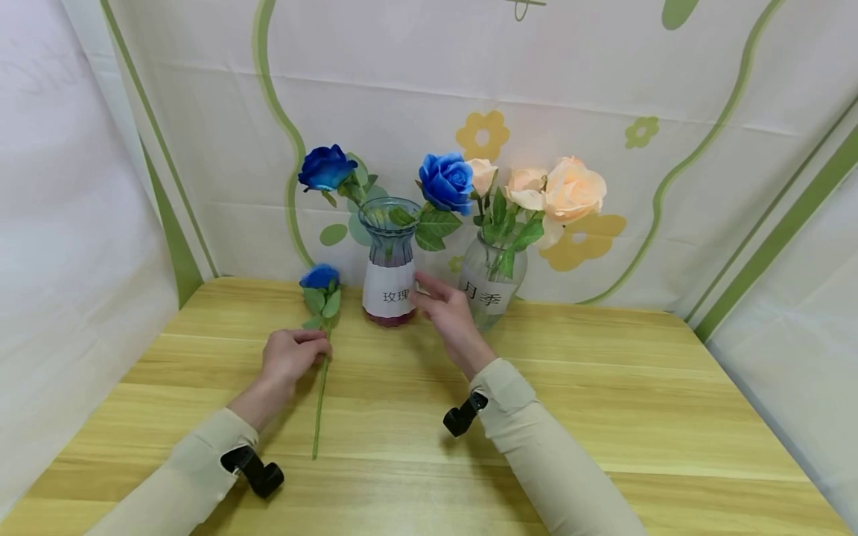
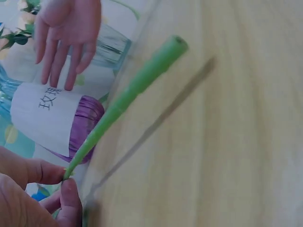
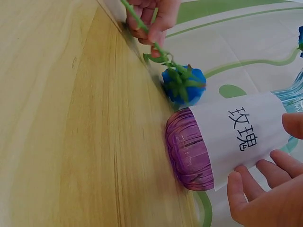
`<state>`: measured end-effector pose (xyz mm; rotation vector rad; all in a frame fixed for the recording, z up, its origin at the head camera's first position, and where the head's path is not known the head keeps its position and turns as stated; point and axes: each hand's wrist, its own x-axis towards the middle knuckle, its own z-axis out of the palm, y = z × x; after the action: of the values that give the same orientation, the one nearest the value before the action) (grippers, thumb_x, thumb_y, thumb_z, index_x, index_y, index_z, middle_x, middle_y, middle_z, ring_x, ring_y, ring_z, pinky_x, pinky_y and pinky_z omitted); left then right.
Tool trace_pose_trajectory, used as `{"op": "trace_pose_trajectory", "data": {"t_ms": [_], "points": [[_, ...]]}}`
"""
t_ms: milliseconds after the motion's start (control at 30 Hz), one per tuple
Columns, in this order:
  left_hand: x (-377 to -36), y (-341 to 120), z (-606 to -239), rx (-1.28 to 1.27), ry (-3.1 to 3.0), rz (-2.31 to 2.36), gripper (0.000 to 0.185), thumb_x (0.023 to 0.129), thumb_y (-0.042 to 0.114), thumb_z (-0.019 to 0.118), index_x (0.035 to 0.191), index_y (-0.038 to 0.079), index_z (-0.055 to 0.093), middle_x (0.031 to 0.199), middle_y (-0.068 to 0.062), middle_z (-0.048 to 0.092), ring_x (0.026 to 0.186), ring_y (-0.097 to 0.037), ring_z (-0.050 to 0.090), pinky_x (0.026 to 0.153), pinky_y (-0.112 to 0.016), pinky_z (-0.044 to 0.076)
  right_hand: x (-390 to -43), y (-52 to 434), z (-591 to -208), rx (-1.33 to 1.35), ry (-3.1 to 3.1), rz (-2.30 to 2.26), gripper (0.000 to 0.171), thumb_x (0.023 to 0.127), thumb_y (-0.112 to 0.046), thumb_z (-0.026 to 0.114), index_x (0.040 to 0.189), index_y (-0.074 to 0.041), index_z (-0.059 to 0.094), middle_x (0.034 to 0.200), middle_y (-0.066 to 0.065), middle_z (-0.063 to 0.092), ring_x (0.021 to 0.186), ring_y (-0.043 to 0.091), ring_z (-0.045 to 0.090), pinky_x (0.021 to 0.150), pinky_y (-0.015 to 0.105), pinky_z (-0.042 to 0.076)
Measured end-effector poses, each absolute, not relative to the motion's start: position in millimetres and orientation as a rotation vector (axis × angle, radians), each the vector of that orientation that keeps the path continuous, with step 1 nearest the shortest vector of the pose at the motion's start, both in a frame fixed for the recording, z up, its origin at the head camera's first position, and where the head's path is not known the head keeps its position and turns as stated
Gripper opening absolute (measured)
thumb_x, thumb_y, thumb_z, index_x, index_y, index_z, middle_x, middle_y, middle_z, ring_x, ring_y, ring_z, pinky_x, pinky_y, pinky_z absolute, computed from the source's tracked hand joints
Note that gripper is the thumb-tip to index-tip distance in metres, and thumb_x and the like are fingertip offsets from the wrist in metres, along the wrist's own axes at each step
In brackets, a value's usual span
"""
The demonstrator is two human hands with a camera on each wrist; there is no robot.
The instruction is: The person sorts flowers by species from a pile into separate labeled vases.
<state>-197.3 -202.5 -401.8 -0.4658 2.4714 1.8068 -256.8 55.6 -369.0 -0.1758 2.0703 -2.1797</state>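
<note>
My left hand (image 1: 295, 356) pinches the green stem (image 2: 128, 97) of a blue rose (image 1: 320, 277) between thumb and fingers, just left of the vases. The rose's bloom points away from me, its cut end toward me. My right hand (image 1: 447, 313) is at the right side of a blue-and-purple glass vase (image 3: 189, 149) with a white paper label (image 3: 236, 127). Its fingers (image 2: 59, 64) are extended toward the label; whether they touch it I cannot tell. Two blue roses, one leaning left (image 1: 327, 168) and one right (image 1: 445, 182), stand in that vase.
Right of the labelled vase stands a clear glass vase (image 1: 494, 260) with several peach roses (image 1: 573, 190), partly behind my right hand. Both vases are near the back edge of the wooden table (image 1: 603, 417). A patterned cloth (image 1: 375, 89) hangs behind.
</note>
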Motion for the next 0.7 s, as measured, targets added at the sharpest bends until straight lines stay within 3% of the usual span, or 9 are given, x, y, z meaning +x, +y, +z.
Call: {"op": "trace_pose_trajectory", "data": {"t_ms": [133,200,233,333,467,567,700], "points": [[-200.5,-204.1,-395.2,-0.497,2.380,1.960,0.045,0.098,0.010,0.070,0.139,-0.008,0.064,0.149,-0.024,0.062,0.096,-0.006,0.072,0.078,-0.014,0.057,-256.9,55.9,-369.1,-0.175,2.068,-2.179,0.054,0.104,-0.015,0.066,0.157,-0.010,0.052,0.165,0.002,0.050,0.147,0.027,0.054,0.123,0.058,0.039],[-202.4,-203.9,-389.6,-0.520,2.300,2.085,0.048,0.099,0.008,0.069,0.143,-0.010,0.060,0.149,-0.025,0.061,0.090,-0.003,0.073,0.082,-0.014,0.058,-257.1,55.6,-369.0,-0.174,2.068,-2.181,0.054,0.104,-0.015,0.066,0.157,-0.010,0.052,0.165,0.002,0.050,0.147,0.027,0.053,0.123,0.058,0.039],[-203.6,-203.7,-386.7,-0.532,2.255,2.154,0.049,0.100,0.007,0.068,0.144,-0.010,0.058,0.144,-0.024,0.064,0.082,0.002,0.070,0.083,-0.014,0.059,-257.1,55.7,-369.1,-0.171,2.066,-2.182,0.054,0.104,-0.015,0.066,0.157,-0.011,0.053,0.165,0.001,0.050,0.147,0.026,0.053,0.122,0.057,0.039],[-207.0,-202.9,-377.2,-0.563,2.105,2.363,0.047,0.102,0.004,0.066,0.145,-0.011,0.055,0.123,-0.011,0.069,0.084,0.001,0.072,0.086,-0.016,0.060,-257.3,55.4,-369.3,-0.175,2.079,-2.174,0.054,0.104,-0.015,0.066,0.157,-0.011,0.053,0.165,0.001,0.050,0.146,0.025,0.053,0.121,0.057,0.041],[-211.8,-201.9,-365.7,-0.589,1.910,2.623,0.023,0.101,-0.003,0.064,0.124,-0.004,0.065,0.094,0.005,0.072,0.082,-0.003,0.075,0.083,-0.018,0.062,-258.1,55.6,-370.6,-0.188,2.090,-2.162,0.055,0.104,-0.015,0.066,0.157,-0.011,0.052,0.166,0.003,0.049,0.145,0.027,0.055,0.119,0.056,0.042],[-215.7,-200.9,-356.7,-0.603,1.755,2.785,0.010,0.099,-0.007,0.067,0.102,0.002,0.070,0.083,0.002,0.076,0.076,-0.007,0.077,0.077,-0.021,0.064,-258.4,56.2,-370.7,-0.181,2.070,-2.176,0.054,0.104,-0.014,0.066,0.156,-0.010,0.053,0.165,0.003,0.050,0.146,0.027,0.054,0.121,0.056,0.041],[-220.5,-199.1,-343.2,-0.612,1.579,2.953,0.010,0.095,-0.008,0.072,0.095,0.002,0.072,0.083,-0.003,0.079,0.073,-0.013,0.078,0.074,-0.025,0.066,-258.2,56.5,-369.6,-0.169,2.049,-2.191,0.054,0.104,-0.013,0.067,0.155,-0.010,0.054,0.165,0.003,0.050,0.148,0.027,0.052,0.123,0.058,0.039]]}}
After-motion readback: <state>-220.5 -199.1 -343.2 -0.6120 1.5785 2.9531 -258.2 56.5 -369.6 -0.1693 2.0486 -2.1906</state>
